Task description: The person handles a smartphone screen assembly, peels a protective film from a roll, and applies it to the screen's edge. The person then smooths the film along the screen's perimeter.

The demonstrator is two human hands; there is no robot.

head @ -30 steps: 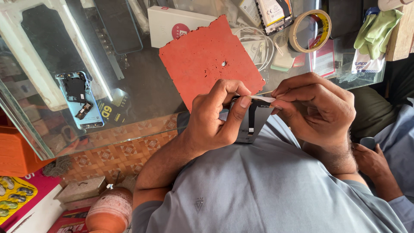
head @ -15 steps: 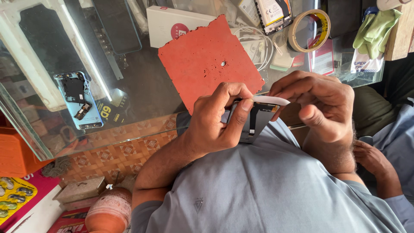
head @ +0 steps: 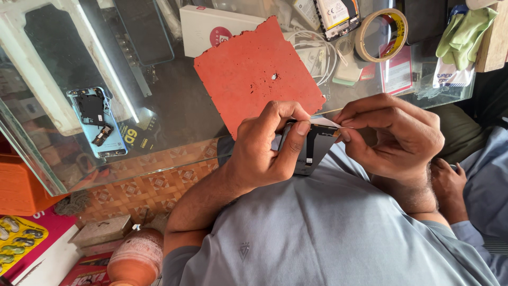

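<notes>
From the head camera, the left hand (head: pixel 264 153) gripped a dark phone panel (head: pixel 312 151) against the chest, fingers curled shut around its edge. The right hand (head: pixel 397 137) pinched a thin white film (head: pixel 325 122) at its top corner. Peeling seemed underway; the next move likely needed a slow, even pull.

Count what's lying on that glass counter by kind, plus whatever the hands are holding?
Red mats: 1
Tape rolls: 1
White boxes: 1
Opened blue phones: 1
Green cloths: 1
Dark phone panels, held by left hand and right hand: 1
Total: 6
</notes>
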